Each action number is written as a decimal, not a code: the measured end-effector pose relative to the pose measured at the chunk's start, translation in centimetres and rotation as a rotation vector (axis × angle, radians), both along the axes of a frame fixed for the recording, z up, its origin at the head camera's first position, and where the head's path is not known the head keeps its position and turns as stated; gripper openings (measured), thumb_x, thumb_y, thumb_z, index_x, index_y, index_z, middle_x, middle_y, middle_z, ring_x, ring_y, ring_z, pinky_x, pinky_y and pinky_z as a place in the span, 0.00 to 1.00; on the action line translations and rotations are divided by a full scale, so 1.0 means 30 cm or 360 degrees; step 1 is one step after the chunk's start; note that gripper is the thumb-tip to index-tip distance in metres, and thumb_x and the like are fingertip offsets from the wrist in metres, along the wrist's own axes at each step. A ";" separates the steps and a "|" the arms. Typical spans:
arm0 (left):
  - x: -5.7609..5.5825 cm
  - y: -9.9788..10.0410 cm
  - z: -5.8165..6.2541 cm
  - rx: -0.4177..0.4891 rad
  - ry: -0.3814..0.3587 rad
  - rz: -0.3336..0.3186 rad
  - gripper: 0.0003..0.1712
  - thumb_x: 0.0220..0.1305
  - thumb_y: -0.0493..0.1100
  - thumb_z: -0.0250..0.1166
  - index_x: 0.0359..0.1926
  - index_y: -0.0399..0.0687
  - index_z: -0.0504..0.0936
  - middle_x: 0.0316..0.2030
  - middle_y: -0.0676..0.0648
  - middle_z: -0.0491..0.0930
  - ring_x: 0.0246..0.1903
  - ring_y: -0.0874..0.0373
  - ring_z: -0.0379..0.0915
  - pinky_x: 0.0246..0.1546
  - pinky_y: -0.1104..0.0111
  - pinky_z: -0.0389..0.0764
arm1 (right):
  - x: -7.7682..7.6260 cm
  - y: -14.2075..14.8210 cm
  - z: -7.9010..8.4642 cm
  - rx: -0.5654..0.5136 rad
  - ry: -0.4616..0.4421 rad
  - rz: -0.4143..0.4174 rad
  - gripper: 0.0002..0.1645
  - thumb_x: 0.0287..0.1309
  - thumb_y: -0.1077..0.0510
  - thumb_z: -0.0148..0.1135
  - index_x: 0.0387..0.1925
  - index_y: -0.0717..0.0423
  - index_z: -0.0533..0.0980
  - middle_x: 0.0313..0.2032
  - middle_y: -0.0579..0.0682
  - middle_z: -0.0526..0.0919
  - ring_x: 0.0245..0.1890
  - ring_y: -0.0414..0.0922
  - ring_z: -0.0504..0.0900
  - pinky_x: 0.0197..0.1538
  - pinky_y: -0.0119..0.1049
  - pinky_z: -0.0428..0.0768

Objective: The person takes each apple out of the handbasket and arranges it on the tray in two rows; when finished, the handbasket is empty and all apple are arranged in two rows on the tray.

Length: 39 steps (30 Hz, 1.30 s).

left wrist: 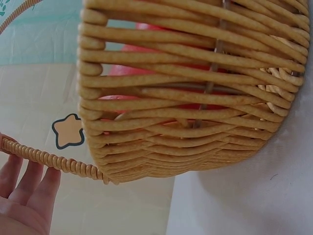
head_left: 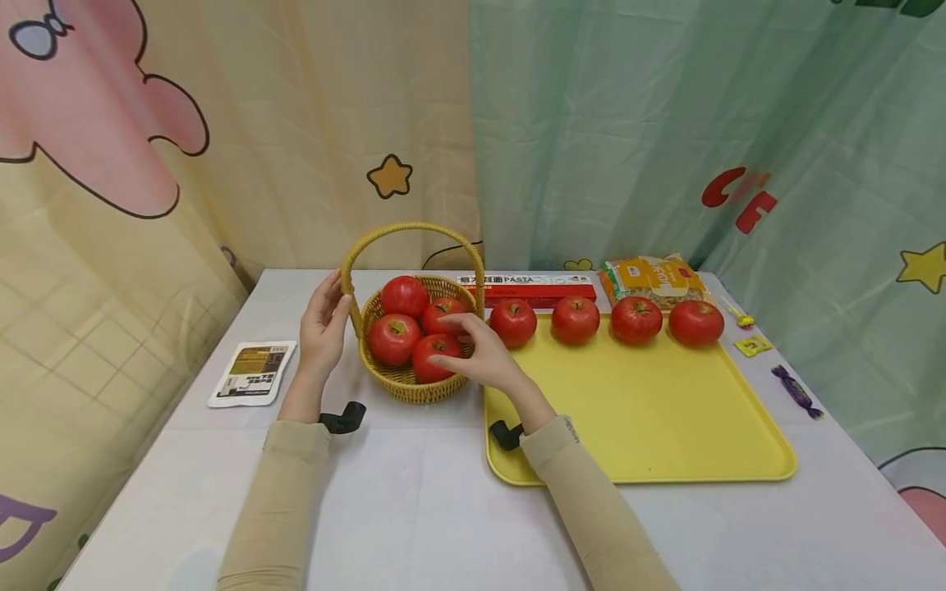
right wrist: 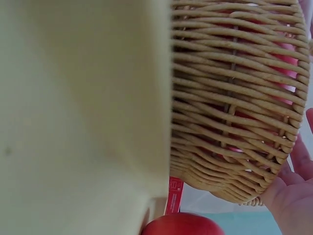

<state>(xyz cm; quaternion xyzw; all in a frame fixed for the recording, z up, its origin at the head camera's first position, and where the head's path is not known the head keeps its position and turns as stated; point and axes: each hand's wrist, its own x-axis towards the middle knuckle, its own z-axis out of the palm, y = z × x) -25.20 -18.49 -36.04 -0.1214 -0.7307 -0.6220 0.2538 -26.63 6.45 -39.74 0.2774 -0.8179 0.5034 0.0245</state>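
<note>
A round wicker basket [head_left: 414, 392] with a tall hooped handle [head_left: 414, 226] stands on the table, holding several red tomatoes [head_left: 394, 339]. On its left side, my left hand [head_left: 325, 324] touches the handle's lower part with extended fingers. The left wrist view shows these fingers [left wrist: 41, 188] against the wrapped handle. My right hand [head_left: 484, 353] reaches over the basket's right rim, thumb and fingers spread. Its thumb overlaps the front tomato [head_left: 429, 359], and its fingertips lie by the one behind [head_left: 442, 312]. In the right wrist view, the woven wall [right wrist: 234, 107] hides the tomatoes' lower parts.
A yellow tray [head_left: 643, 410] lies right of the basket, a row of tomatoes [head_left: 576, 319] along its back edge. Behind are a red pasta box [head_left: 539, 292] and an orange bag [head_left: 654, 279]. Candies [head_left: 796, 391] lie far right; a white pouch [head_left: 253, 373] lies left.
</note>
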 end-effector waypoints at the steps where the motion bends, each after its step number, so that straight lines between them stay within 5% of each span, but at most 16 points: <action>1: 0.000 0.000 0.000 0.0000 0.0000 0.0000 0.24 0.69 0.30 0.50 0.65 0.33 0.63 0.61 0.35 0.67 0.58 0.53 0.67 0.61 0.66 0.66 | -0.001 -0.002 -0.001 0.0009 -0.0002 -0.0006 0.34 0.48 0.50 0.72 0.57 0.53 0.71 0.54 0.47 0.72 0.55 0.45 0.71 0.59 0.41 0.72; 12: 0.000 0.000 -0.001 0.0002 -0.0006 0.0000 0.25 0.69 0.31 0.50 0.65 0.34 0.63 0.61 0.35 0.68 0.59 0.52 0.67 0.61 0.66 0.66 | -0.015 -0.016 0.004 0.0285 0.0020 0.0017 0.36 0.43 0.40 0.73 0.54 0.48 0.74 0.53 0.43 0.75 0.56 0.41 0.70 0.61 0.41 0.69; 39: -0.003 0.000 -0.003 0.0026 0.0001 -0.0013 0.24 0.69 0.31 0.50 0.65 0.33 0.63 0.62 0.36 0.67 0.58 0.55 0.67 0.61 0.67 0.66 | -0.077 -0.027 0.048 0.0651 -0.0169 0.0281 0.36 0.42 0.41 0.73 0.56 0.40 0.72 0.58 0.42 0.70 0.56 0.43 0.68 0.58 0.42 0.72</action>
